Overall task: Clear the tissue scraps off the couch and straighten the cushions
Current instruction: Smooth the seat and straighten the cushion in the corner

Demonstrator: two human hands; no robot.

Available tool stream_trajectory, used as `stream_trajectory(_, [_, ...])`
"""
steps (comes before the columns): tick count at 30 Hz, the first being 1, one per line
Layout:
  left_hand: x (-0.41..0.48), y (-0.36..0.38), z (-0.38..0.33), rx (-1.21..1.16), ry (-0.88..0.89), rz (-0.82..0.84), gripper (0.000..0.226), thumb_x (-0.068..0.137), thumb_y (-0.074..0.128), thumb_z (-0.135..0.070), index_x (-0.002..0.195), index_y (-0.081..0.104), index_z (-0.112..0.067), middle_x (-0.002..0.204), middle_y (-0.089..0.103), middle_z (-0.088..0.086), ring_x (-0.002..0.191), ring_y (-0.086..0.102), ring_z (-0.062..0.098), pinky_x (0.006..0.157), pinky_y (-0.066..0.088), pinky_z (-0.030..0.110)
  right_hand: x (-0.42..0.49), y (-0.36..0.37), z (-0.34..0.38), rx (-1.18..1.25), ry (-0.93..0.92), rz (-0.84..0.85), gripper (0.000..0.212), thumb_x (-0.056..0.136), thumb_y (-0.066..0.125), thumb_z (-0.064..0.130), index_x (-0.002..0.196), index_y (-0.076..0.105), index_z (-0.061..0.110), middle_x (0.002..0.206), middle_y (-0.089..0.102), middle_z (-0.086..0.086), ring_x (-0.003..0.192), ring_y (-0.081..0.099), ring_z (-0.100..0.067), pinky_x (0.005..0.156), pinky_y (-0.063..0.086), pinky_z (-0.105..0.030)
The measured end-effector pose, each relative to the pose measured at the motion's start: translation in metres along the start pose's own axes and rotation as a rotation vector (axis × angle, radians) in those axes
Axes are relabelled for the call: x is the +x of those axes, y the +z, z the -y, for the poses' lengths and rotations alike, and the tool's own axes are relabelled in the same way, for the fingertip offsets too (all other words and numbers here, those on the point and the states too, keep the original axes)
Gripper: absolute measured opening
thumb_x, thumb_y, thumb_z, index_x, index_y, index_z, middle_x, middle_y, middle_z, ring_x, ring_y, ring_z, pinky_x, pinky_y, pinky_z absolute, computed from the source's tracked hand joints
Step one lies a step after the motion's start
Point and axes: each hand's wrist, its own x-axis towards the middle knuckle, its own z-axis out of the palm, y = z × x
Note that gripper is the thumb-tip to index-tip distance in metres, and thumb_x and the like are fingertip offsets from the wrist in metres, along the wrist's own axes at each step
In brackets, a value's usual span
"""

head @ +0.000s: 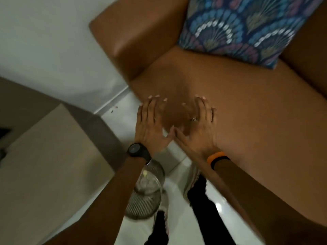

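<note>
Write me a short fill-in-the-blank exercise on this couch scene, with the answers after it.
1. Both hands, left hand and right hand, lie flat on the couch ____.
2. The patterned cushion leans in the couch's ____.
3. The watch is on the ____ wrist.
4. The right wrist wears an ____ band.

Answers: seat; corner; left; orange

Home: couch (230,112), patterned cushion (247,29)

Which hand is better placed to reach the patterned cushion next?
The right hand, probably: the patterned cushion lies up and to its side. The left hand is nearer the armrest.
</note>
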Motion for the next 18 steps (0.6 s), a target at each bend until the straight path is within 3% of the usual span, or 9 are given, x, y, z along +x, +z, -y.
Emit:
stream_trajectory(5, [0.149,0.014,-0.055,-0.092,0.170,0.025,0.085,0.091,0.040,-0.061,0.156,0.007,-0.018,0.162,0.017,0.012,0.151,0.015,0.031,0.121,0.024,0.054,0.104,-0.061,-0.090,0.095,0.247,-0.160,0.086,0.087,0.059,0.071,0.153,0.028,0.026,0.167,0.023,-0.013,0.156,0.019,-0.035,0.123,0.025,-0.062])
stream_trajectory(8, [0.220,0.008,-0.082,-0.296,0.067,-0.027,0.096,0.079,0.052,-0.061,0.151,-0.002,-0.029,0.160,0.012,0.013,0.148,0.017,0.037,0.120,0.023,0.055,0.156,-0.096,-0.141,0.267,0.419,-0.353,0.092,0.084,0.069,0.065,0.154,0.034,0.016,0.164,0.025,-0.018,0.152,0.025,-0.037,0.122,0.030,-0.056])
stream_trajectory(11, [0.274,0.003,-0.099,-0.614,-0.127,-0.104,0.118,0.072,0.077,-0.055,0.153,0.002,-0.015,0.159,0.010,0.017,0.145,0.015,0.021,0.119,0.025,0.044,0.192,-0.115,-0.187,0.515,0.595,-0.486,0.108,0.076,0.084,0.055,0.156,0.027,0.011,0.161,0.029,-0.018,0.149,0.031,-0.035,0.123,0.033,-0.050])
stream_trajectory(14, [0.307,0.007,-0.101,-0.848,-0.346,-0.129,0.124,0.065,0.090,-0.042,0.155,0.008,-0.018,0.153,0.014,0.011,0.139,0.027,0.022,0.116,0.036,0.047,0.211,-0.125,-0.219,0.859,0.620,-0.304,0.114,0.072,0.092,0.042,0.157,0.020,0.015,0.156,0.042,-0.010,0.143,0.045,-0.028,0.119,0.041,-0.051])
stream_trajectory(18, [0.319,0.013,-0.106,-0.830,-0.351,-0.015,0.120,0.062,0.091,-0.043,0.152,0.014,-0.022,0.151,0.020,0.008,0.139,0.029,0.025,0.114,0.038,0.054,0.211,-0.142,-0.226,0.857,0.593,-0.126,0.109,0.064,0.093,0.051,0.151,0.035,0.017,0.149,0.054,-0.004,0.137,0.055,-0.024,0.113,0.049,-0.051])
